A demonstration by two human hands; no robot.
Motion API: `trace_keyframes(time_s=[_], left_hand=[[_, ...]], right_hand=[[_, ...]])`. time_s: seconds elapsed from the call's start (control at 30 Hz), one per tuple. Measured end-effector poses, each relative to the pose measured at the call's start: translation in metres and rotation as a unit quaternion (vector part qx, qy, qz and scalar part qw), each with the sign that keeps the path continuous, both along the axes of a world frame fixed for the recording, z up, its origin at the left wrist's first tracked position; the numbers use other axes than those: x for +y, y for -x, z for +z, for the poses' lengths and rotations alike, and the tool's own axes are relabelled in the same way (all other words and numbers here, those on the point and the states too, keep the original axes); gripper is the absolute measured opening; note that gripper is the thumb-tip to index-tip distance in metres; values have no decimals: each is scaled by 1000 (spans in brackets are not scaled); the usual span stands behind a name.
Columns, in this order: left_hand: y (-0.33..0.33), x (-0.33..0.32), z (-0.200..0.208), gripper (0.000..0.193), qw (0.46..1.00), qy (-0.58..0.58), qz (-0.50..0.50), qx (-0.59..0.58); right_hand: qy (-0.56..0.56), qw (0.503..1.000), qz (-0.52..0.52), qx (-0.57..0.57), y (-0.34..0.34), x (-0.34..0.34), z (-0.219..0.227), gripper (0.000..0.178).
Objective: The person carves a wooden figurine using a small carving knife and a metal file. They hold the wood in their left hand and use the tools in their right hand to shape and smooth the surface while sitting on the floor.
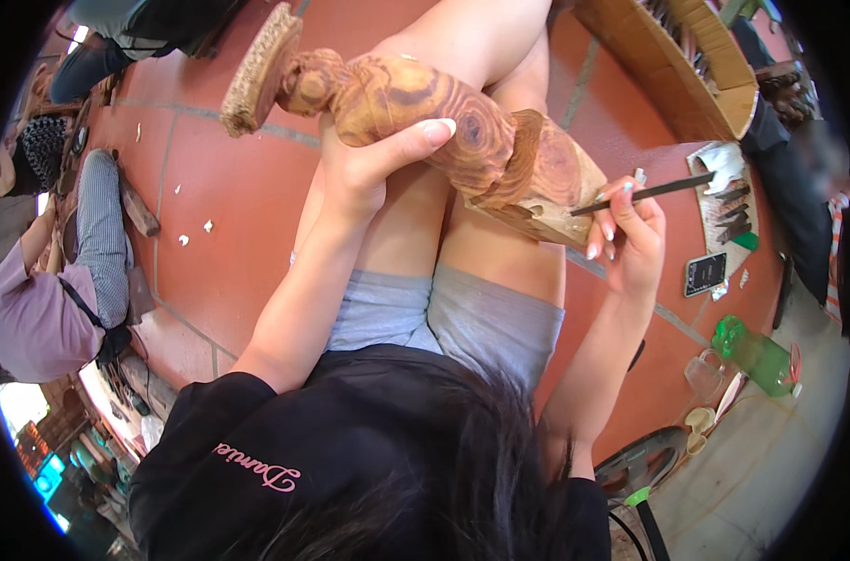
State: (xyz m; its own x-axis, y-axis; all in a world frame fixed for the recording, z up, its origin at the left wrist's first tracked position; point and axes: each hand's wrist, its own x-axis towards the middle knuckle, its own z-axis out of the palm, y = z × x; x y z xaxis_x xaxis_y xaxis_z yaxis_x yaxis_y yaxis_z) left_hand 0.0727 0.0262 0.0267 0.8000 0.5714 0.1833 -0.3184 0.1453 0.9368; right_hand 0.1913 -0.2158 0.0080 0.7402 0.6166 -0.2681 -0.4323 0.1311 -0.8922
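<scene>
- My left hand [364, 168], wrist bent, wraps the carved wooden figure [416, 117] at upper centre.
- My right hand [631, 234] pinches a thin carving tool [649, 192] against its base.

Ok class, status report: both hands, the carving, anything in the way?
Left hand gripping wooden carving, propped on the knees. Right hand holding thin dark tool, tip at its base. Nothing blocking.

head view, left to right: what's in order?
Seated person in lilac top → left hand gripping carved wooden figure → right hand holding thin dark carving tool → green plastic bottle.
</scene>
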Motion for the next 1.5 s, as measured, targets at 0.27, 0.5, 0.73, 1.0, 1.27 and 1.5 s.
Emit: trace_keyframes(time_s=[0.27, 0.5, 0.73, 1.0, 1.27, 1.5], left_hand=[[2, -6, 9, 22, 999, 36, -7, -10], [4, 2, -3, 24, 1000, -23, -2, -18], [20, -5, -5, 23, 999, -27, 13, -43], [34, -6, 0, 26, 998, 41, 7, -45], [28, 0, -7, 32, 998, 41, 3, -44], [22, -3, -12, 26, 997, 74, 7, -35]], right_hand=[[26, 999, 8, 17, -7, -1, 3, 26], [-123, 980, -151, 36, 6, -1, -1, 13], [-228, 941, -247, -44, 55, -14, -4, 20], [-56, 935, -308, -165, 80, -12, 26, 36], [19, 912, -280, -301, 84, 1, 37, 46], [68, 875, -262, -400, 80, 7, 15, 49]])
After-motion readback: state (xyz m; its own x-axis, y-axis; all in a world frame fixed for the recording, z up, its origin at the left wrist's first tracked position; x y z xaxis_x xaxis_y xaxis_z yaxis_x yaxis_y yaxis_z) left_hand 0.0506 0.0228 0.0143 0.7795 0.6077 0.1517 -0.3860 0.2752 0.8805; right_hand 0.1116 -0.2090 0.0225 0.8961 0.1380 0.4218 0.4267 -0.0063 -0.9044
